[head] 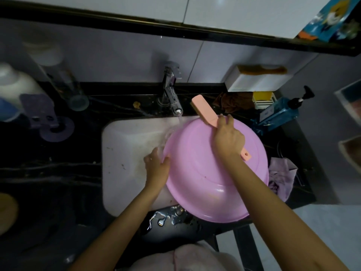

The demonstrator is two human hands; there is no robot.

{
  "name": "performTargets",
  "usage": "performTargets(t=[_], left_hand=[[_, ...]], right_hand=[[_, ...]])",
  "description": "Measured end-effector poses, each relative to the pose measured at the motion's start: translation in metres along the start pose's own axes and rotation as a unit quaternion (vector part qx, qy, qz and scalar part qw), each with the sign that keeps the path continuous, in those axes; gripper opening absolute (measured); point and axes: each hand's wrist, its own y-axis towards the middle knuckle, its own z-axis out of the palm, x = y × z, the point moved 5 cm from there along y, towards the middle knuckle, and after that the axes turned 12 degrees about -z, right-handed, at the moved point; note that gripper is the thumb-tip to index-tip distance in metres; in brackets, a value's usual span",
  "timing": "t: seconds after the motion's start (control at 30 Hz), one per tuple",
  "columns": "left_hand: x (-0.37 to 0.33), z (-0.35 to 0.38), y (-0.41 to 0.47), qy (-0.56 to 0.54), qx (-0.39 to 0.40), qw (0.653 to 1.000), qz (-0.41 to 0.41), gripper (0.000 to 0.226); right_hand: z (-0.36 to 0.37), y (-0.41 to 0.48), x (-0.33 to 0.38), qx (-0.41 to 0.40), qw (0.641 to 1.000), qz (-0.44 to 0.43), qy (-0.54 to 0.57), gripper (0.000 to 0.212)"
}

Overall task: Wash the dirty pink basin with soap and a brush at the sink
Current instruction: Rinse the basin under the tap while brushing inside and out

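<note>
The pink basin (201,173) sits over the right half of the sink (127,143), tipped, apparently with its underside turned up. Its near rim hangs out past the front edge of the table (58,173).

What worries me is that overhang. The tap (172,94) is running onto the basin's far left rim, and the water sheets off the curved plastic. There is already a puddle (168,218) on the table's front edge just below the basin. A harder scrub could send more over the edge and onto the floor. The basin is wet and probably slick, and only one hand steadies it, so a strong push from the brush (203,110) could make it skate sideways or tip into the sink. At the right edge a blue pump bottle (279,112) and a lilac cloth (281,173) lie close by. A sliding rim could knock the one or soak the other.

The left hand (156,169) reaches in from the near left and grips the basin's left rim, thumb on top, right where the water runs down. The right hand (227,137) crosses over the basin with the forearm above it. Its fingers are wrapped round the middle of the brush, whose head points toward the back of the table, beside the tap. I cannot tell whether the bristles press on the basin just now.
</note>
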Motion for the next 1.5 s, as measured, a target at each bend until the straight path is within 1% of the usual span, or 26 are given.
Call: performTargets(t=[0.03, 0.07, 0.1, 0.13, 0.2, 0.23, 0.33, 0.4, 0.53, 0.67, 0.73, 0.77, 0.83, 0.9, 1.0, 1.07, 1.1, 1.13, 1.2, 1.27, 1.3, 1.37, 1.4, 1.47, 1.5], left_hand=[[0.005, 0.008, 0.002, -0.017, 0.051, 0.997, -0.061, 0.048], [0.008, 0.015, 0.003, -0.055, 0.094, 0.990, -0.086, 0.044], [0.008, 0.018, 0.001, -0.096, 0.114, 0.985, -0.089, 0.041], [0.007, 0.016, 0.001, -0.130, 0.111, 0.982, -0.077, 0.042], [-0.001, 0.011, 0.004, -0.148, 0.093, 0.983, -0.052, 0.051], [-0.007, 0.007, 0.008, -0.151, 0.088, 0.983, -0.054, 0.051], [-0.026, 0.005, 0.028, -0.169, 0.107, 0.977, -0.070, 0.047], [-0.036, 0.009, 0.037, -0.169, 0.123, 0.976, -0.065, 0.052], [-0.054, 0.016, 0.045, -0.152, 0.146, 0.976, -0.062, 0.036], [-0.074, 0.017, 0.049, -0.140, 0.151, 0.978, -0.028, 0.031], [-0.076, 0.020, 0.054, -0.137, 0.159, 0.977, -0.023, 0.029], [-0.073, 0.023, 0.061, -0.125, 0.157, 0.980, -0.019, 0.030], [-0.057, 0.036, 0.084, -0.078, 0.140, 0.987, 0.000, 0.042], [-0.054, 0.037, 0.078, -0.040, 0.126, 0.991, 0.022, 0.046], [-0.085, 0.031, 0.024, -0.019, 0.152, 0.983, 0.100, 0.041], [-0.097, 0.037, 0.019, 0.027, 0.150, 0.977, 0.146, 0.042], [-0.103, 0.038, 0.021, 0.017, 0.162, 0.974, 0.157, 0.042], [-0.107, 0.040, 0.028, -0.009, 0.185, 0.970, 0.155, 0.041], [-0.099, 0.042, 0.047, -0.052, 0.204, 0.972, 0.103, 0.038], [-0.080, 0.039, 0.043, -0.062, 0.176, 0.982, 0.027, 0.044], [-0.072, 0.036, 0.032, -0.071, 0.144, 0.987, 0.021, 0.045], [-0.067, 0.033, 0.007, -0.057, 0.087, 0.992, 0.065, 0.044], [-0.069, 0.033, 0.000, -0.033, 0.057, 0.992, 0.105, 0.045], [-0.083, 0.037, 0.016, 0.000, 0.054, 0.990, 0.128, 0.041], [-0.089, 0.040, 0.030, -0.001, 0.088, 0.990, 0.111, 0.038]], right_hand=[[-0.001, 0.001, 0.000, 0.006, 1.000, -0.002, -0.002, 0.045], [-0.001, 0.002, 0.000, 0.013, 1.000, -0.002, -0.005, 0.045], [-0.003, 0.002, 0.000, 0.018, 1.000, -0.001, -0.009, 0.046], [-0.004, 0.001, 0.000, 0.021, 1.000, 0.000, -0.013, 0.047], [-0.008, 0.000, -0.001, 0.027, 0.999, 0.003, -0.019, 0.046], [-0.009, -0.001, -0.001, 0.027, 0.999, 0.001, -0.020, 0.044], [-0.015, 0.001, 0.002, 0.020, 1.000, -0.010, -0.018, 0.042], [-0.016, 0.002, 0.004, 0.011, 1.000, -0.022, -0.007, 0.041], [-0.012, 0.001, 0.003, -0.003, 1.000, -0.021, 0.002, 0.045], [-0.011, 0.002, 0.004, -0.019, 1.000, -0.015, 0.017, 0.047], [-0.010, 0.004, 0.007, -0.024, 1.000, -0.012, 0.016, 0.047], [-0.010, 0.005, 0.008, -0.025, 1.000, -0.010, 0.014, 0.047], [-0.009, 0.006, 0.011, -0.031, 0.999, -0.010, 0.012, 0.046], [-0.007, 0.005, 0.012, -0.037, 0.999, -0.004, 0.008, 0.044], [-0.003, 0.002, 0.008, -0.045, 0.999, 0.009, 0.011, 0.046], [-0.002, 0.001, 0.005, -0.052, 0.998, 0.015, 0.016, 0.048], [-0.002, 0.001, 0.005, -0.053, 0.998, 0.017, 0.014, 0.048], [-0.002, 0.001, 0.006, -0.053, 0.998, 0.017, 0.013, 0.048], [-0.002, 0.003, 0.009, -0.057, 0.998, 0.011, 0.010, 0.047], [-0.002, 0.004, 0.011, -0.053, 0.998, 0.013, 0.007, 0.047], [-0.001, 0.004, 0.011, -0.052, 0.999, 0.014, 0.007, 0.047], [0.000, 0.004, 0.010, -0.056, 0.998, 0.016, 0.012, 0.048], [-0.001, 0.003, 0.009, -0.056, 0.998, 0.018, 0.015, 0.048], [-0.001, 0.005, 0.012, -0.054, 0.998, 0.014, 0.011, 0.047], [-0.001, 0.004, 0.015, -0.051, 0.999, 0.012, 0.005, 0.046]])
